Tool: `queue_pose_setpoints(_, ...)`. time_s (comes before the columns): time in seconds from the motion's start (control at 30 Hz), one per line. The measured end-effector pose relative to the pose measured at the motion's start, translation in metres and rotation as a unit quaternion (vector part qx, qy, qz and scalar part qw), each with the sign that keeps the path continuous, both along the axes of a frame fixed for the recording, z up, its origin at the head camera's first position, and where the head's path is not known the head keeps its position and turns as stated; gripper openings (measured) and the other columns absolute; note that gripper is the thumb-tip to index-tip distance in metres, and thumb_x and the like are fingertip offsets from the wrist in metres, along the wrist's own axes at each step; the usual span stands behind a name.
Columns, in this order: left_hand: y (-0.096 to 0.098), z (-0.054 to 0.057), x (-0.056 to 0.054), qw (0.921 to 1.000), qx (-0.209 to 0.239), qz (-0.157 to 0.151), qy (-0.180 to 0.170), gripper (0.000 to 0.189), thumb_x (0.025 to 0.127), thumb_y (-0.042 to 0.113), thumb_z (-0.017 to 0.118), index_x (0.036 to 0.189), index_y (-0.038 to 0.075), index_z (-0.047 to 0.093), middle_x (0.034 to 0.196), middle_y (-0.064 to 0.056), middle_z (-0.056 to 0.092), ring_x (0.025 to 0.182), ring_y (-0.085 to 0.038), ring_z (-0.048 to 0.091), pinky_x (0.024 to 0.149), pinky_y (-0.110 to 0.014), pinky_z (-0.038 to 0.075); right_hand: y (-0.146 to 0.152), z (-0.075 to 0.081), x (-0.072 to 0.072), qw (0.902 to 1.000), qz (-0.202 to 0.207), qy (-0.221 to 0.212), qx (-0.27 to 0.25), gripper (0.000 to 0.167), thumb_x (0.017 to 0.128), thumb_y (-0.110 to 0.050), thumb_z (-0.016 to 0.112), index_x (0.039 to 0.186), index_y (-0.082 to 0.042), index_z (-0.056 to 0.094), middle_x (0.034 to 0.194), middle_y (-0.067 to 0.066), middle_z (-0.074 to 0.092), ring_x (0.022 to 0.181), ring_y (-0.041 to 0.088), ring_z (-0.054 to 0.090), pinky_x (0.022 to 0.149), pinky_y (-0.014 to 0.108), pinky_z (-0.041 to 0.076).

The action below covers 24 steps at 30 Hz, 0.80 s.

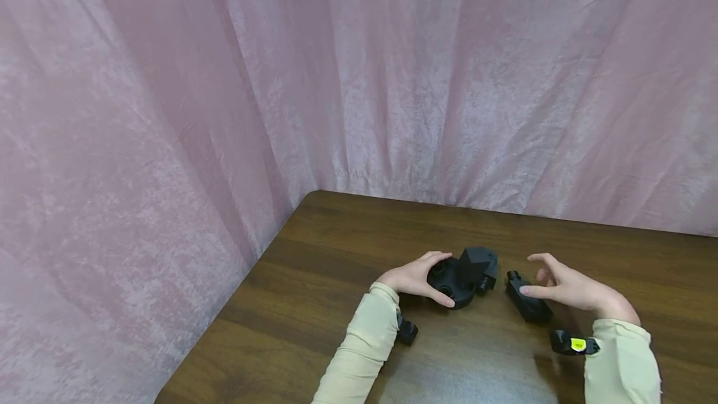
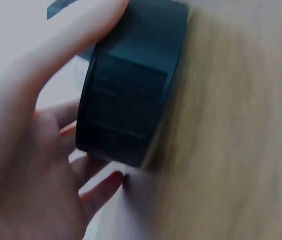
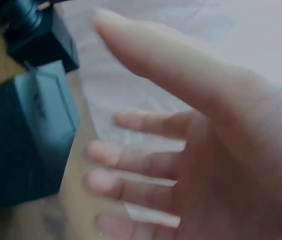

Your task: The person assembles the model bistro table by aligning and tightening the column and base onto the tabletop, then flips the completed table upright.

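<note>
My left hand [image 1: 412,278] grips a round, flat black device [image 1: 440,276] by its side, thumb at the near edge and fingers round the far edge. Its curved side wall [image 2: 126,100] with a rectangular panel shows in the left wrist view. An angular black block [image 1: 479,260] adjoins the round body on the right. Farther right, a separate black box-shaped piece [image 1: 530,304] with a short round stub at one end lies on the table. Over its right side hovers my right hand [image 1: 580,292], thumb and fingers spread apart; nothing is between them in the right wrist view.
The brown wooden table [image 1: 314,248] has a rounded far-left corner. Pink curtains [image 1: 392,80] hang along its back and left sides. A small black camera [image 1: 406,331] is strapped at the left wrist, another [image 1: 572,343] at the right.
</note>
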<state>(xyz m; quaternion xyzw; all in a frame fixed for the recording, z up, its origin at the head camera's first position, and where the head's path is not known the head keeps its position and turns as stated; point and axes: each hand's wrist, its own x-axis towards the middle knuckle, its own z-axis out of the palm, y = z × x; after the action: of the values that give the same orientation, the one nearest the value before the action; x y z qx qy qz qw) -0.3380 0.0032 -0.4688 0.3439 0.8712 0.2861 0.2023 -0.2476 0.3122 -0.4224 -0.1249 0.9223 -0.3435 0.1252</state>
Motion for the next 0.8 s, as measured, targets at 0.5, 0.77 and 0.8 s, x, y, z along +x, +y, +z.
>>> queue_pose_setpoints(0.5, 0.000, 0.001, -0.001, 0.9998, 0.004, 0.011, -0.013, 0.104, 0.078, 0.039, 0.079, 0.156, 0.030, 0.011, 0.160, 0.002, 0.020, 0.146, -0.016, 0.027, 0.111, -0.034, 0.035, 0.004, -0.010, -0.010, 0.9973, 0.045, 0.000, 0.059, 0.041, 0.086, -0.013, 0.066, 0.116, 0.011, 0.052, 0.105, 0.022, 0.065, 0.098, 0.034, 0.061, 0.077, 0.043, 0.050)
queue_pose_setpoints(0.77, -0.004, 0.004, -0.002, 0.9999, -0.010, -0.001, 0.004, 0.101, 0.074, 0.038, 0.083, 0.154, 0.026, 0.022, 0.152, 0.000, 0.032, 0.139, -0.012, 0.036, 0.107, -0.027, 0.037, 0.004, 0.003, 0.001, 0.9963, 0.041, 0.059, 0.046, 0.032, 0.097, -0.024, 0.057, 0.121, -0.002, 0.058, 0.114, 0.012, 0.066, 0.097, 0.005, 0.061, 0.073, 0.024, 0.049)
queue_pose_setpoints(0.8, -0.003, 0.004, -0.001, 0.9998, -0.016, 0.000, 0.012, 0.101, 0.074, 0.040, 0.083, 0.154, 0.026, 0.024, 0.149, 0.000, 0.034, 0.137, -0.012, 0.037, 0.106, -0.026, 0.038, 0.002, 0.005, 0.002, 0.9960, 0.044, 0.070, 0.036, 0.031, 0.098, -0.024, 0.057, 0.121, -0.003, 0.058, 0.115, 0.011, 0.066, 0.096, 0.001, 0.060, 0.073, 0.023, 0.049)
